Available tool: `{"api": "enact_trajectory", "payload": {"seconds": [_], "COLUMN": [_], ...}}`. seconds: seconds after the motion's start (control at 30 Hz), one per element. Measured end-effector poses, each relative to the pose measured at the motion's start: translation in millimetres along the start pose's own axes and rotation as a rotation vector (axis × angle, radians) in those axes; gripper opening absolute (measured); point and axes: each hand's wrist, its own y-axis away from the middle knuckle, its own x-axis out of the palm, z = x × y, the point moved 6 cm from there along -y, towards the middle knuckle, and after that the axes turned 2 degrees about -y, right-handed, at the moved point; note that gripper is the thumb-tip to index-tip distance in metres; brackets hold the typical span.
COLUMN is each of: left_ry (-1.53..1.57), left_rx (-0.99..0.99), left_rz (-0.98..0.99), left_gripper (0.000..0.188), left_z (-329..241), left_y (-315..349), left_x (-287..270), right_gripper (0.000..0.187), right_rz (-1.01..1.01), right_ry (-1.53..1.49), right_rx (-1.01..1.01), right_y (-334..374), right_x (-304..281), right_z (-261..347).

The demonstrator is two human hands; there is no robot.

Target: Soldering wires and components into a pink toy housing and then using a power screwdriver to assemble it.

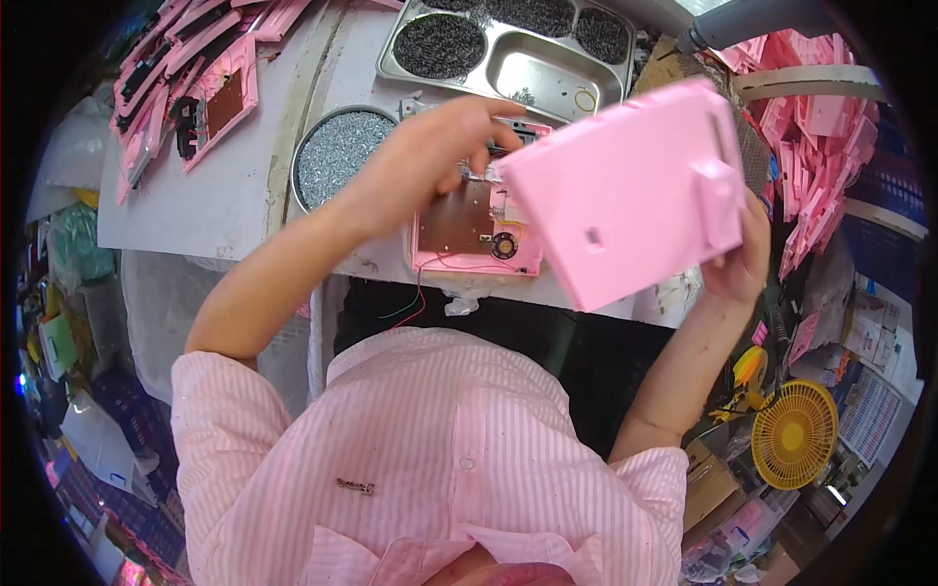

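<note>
My right hand [748, 256] grips the edge of a pink plastic cover [625, 195], held tilted above the right side of the bench. The cover has a raised block and a small square hole. Below and left of it, a pink housing [476, 264] lies on the bench, with a brown circuit board [454, 223], a small round black part [504, 245] and thin red wires. My left hand [445, 146] is over the housing's far side, fingers bent and closed; what they hold is hidden. Part of the housing is behind the cover.
A round bowl of small silvery screws [342, 151] stands left of the housing. Beyond is a metal compartment tray [503, 83] with dark screws. Pink housings [220, 103] pile at far left, pink parts [816, 137] at far right. A yellow fan [794, 435] is low right.
</note>
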Motion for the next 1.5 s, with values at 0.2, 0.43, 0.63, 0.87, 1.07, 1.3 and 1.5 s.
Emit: {"api": "enact_trajectory", "payload": {"seconds": [0.2, 0.43, 0.63, 0.87, 1.07, 1.3, 1.5], "left_ry": [0.100, -0.568, -0.889, -0.895, -0.941, -0.788, -0.826], "left_rx": [0.056, 0.280, 0.282, 0.206, 0.050, -0.083, 0.073], "left_rz": [-0.014, -0.373, -0.385, -0.397, -0.420, -0.398, -0.582], "left_gripper": [0.065, 0.084, 0.083, 0.080, 0.074, 0.063, 0.028], "left_z": [-27, 10, 20, 25, 32, 56, 33], "left_y": [15, 56, 53, 66, 76, 92, 84], "left_x": [-4, 17, 27, 23, 21, 12, -68], "right_gripper": [0.054, 0.079, 0.067, 0.054, 0.046, 0.047, 0.023], "right_rz": [-0.139, -0.164, -0.140, -0.071, 0.096, 0.249, -0.333], "right_ry": [-0.058, 0.307, 0.666, 0.790, 1.088, 1.486, 0.626], "right_rx": [0.033, 0.082, 0.049, 0.056, -0.143, -0.063, -0.521], "right_y": [-23, 39, 37, 29, 13, 5, -56], "right_x": [76, 97, 95, 98, 108, 132, 59], "right_z": [-35, -92, -101, -100, -98, -93, 15]}}
